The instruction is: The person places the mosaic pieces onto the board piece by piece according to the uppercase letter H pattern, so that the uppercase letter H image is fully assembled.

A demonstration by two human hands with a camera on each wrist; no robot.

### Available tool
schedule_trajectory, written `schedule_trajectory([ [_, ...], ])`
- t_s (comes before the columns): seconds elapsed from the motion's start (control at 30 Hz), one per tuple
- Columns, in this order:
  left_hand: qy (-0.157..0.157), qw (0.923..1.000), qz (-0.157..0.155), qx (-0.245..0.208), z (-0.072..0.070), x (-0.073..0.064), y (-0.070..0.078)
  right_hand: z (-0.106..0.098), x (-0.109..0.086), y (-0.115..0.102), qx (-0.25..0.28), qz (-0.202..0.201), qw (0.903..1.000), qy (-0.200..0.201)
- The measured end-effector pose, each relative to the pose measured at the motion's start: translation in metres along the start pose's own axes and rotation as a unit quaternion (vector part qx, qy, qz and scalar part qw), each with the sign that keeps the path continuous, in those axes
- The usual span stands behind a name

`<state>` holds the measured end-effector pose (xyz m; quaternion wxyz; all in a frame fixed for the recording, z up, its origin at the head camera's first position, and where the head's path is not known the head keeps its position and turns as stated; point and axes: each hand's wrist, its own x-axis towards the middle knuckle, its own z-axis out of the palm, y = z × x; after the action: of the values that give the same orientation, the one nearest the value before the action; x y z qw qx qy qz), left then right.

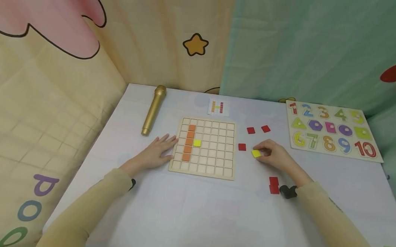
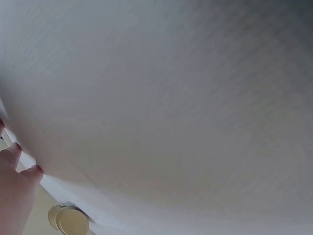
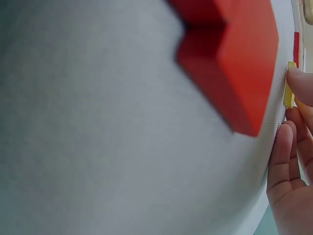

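Note:
A wooden grid board (image 1: 216, 152) lies mid-table, with a column of orange square tiles (image 1: 187, 149) and one yellow tile (image 1: 197, 143) set in its cells. My left hand (image 1: 154, 152) lies flat with spread fingers, its fingertips touching the board's left edge. To the right of the board, my right hand (image 1: 277, 156) pinches another yellow tile (image 1: 256, 153) between thumb and fingers, just above the table or on it; I cannot tell which. The right wrist view shows that yellow tile (image 3: 289, 90) edge-on. Near this hand lie loose red tiles (image 1: 242, 147), two of them touching by the wrist.
A small pattern card (image 1: 219, 107) sits behind the board. The gold microphone (image 1: 154, 110) lies at the back left. A number-and-shape puzzle board (image 1: 335, 131) occupies the back right. Curtains printed with cartoons surround the white table (image 1: 193, 212).

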<state>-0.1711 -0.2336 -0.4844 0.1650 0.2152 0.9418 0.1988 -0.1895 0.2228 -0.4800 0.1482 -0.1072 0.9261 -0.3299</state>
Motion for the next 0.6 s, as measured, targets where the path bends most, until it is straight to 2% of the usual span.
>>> schedule_trajectory([
  [0.27, -0.003, 1.0000, 0.002, -0.005, -0.0010, 0.0027, 0.0022, -0.0019, -0.0025, 0.0012, -0.009, -0.014, 0.9998, 0.006],
  [0.6, 0.002, 0.9999, 0.011, -0.011, 0.0012, 0.0002, -0.0007, 0.0007, -0.0008, -0.0014, -0.032, -0.009, 0.9994, 0.003],
])
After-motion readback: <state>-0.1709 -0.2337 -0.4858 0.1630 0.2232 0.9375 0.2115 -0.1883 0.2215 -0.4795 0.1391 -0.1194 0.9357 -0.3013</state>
